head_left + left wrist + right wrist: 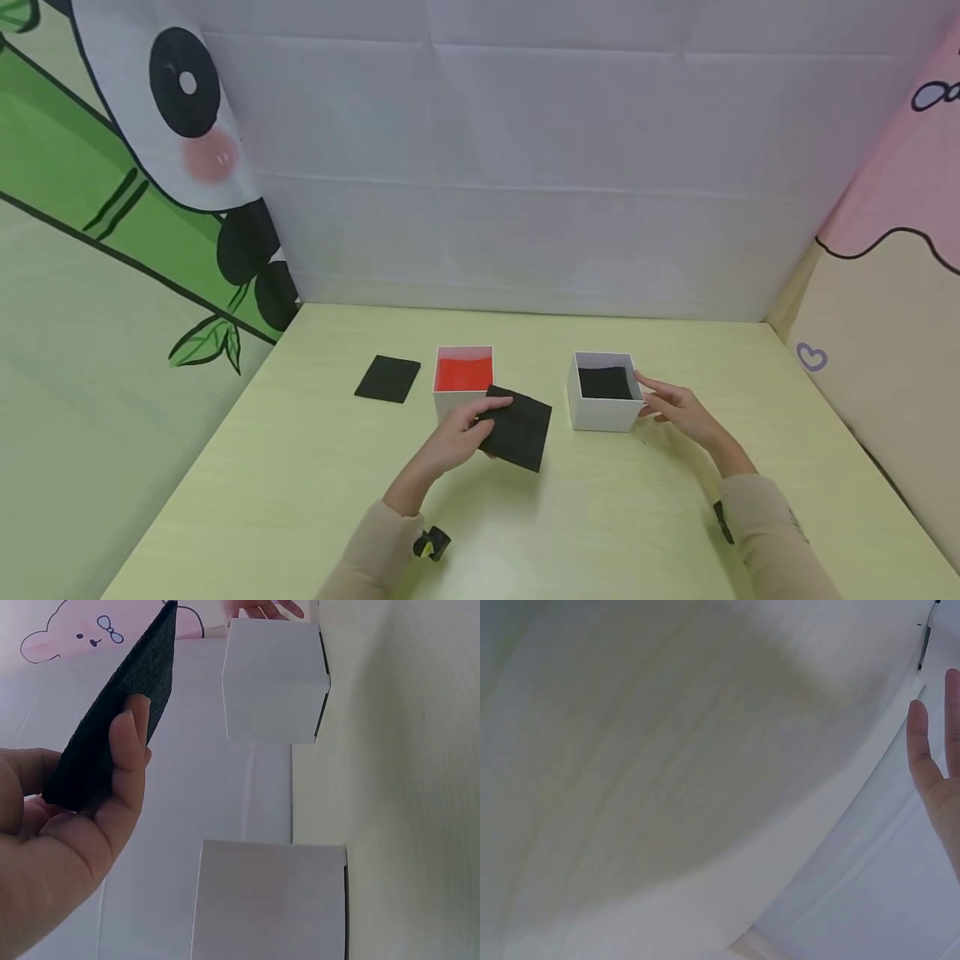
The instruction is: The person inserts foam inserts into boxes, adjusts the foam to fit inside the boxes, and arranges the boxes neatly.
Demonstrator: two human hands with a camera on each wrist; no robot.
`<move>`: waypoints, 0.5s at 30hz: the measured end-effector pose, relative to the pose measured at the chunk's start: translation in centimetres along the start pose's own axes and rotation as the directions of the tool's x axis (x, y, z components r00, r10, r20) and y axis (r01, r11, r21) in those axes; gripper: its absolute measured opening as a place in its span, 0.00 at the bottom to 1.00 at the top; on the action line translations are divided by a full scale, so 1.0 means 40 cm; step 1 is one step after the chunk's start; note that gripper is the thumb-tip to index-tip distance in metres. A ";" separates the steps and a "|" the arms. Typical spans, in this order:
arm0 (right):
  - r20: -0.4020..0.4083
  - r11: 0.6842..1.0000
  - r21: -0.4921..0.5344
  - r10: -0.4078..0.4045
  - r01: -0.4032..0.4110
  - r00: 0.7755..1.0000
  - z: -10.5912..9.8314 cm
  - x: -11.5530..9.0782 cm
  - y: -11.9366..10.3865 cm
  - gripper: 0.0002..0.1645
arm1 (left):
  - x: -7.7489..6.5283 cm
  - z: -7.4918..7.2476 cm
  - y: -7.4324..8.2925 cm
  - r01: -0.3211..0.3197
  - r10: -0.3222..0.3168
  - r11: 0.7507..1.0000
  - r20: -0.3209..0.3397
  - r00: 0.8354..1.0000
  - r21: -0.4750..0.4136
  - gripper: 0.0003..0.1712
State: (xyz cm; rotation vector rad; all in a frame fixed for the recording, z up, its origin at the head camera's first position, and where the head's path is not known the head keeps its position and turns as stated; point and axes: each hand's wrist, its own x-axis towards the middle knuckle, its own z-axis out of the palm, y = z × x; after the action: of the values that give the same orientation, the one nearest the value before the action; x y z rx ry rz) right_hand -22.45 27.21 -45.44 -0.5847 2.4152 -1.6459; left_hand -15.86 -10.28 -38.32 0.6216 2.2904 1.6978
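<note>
My left hand [453, 437] pinches a thin black square pad [519, 429] between thumb and fingers, raised over the table in front of a white box [452, 406] with a red inside. In the left wrist view the pad [127, 705] is tilted nearly on edge and looks rough, like felt. My right hand [678, 408] is at the right side of a second white box [607, 414], which has black inside. Its fingertips are right at that box's wall. The right wrist view catches only part of this hand [937, 776], fingers extended.
Another black square pad [387, 379] lies flat on the pale table [300, 500], left of the box with the red inside. Behind the table hangs a white cloth backdrop [525, 167], with printed cartoon cloth at both sides.
</note>
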 end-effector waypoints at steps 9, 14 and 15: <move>0.000 1.000 0.011 -0.023 0.023 1.000 0.005 -0.001 -0.014 0.26 | 0.025 0.042 0.066 -0.029 0.029 0.999 0.006 1.000 0.014 0.20; -0.003 1.000 0.009 -0.024 0.024 1.000 0.004 -0.003 -0.017 0.26 | 0.074 0.061 0.035 -0.015 0.014 0.990 -0.007 1.000 -0.140 0.19; -0.003 1.000 0.009 -0.023 0.023 1.000 0.004 -0.003 -0.017 0.26 | 0.086 0.066 0.024 -0.012 0.010 0.986 -0.015 1.000 -0.166 0.19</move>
State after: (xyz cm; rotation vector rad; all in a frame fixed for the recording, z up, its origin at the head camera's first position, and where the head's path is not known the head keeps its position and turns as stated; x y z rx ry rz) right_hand -22.14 26.90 -44.87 -0.6106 2.4105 -1.6674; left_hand -17.60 -6.22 -37.96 0.5896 2.1289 1.8795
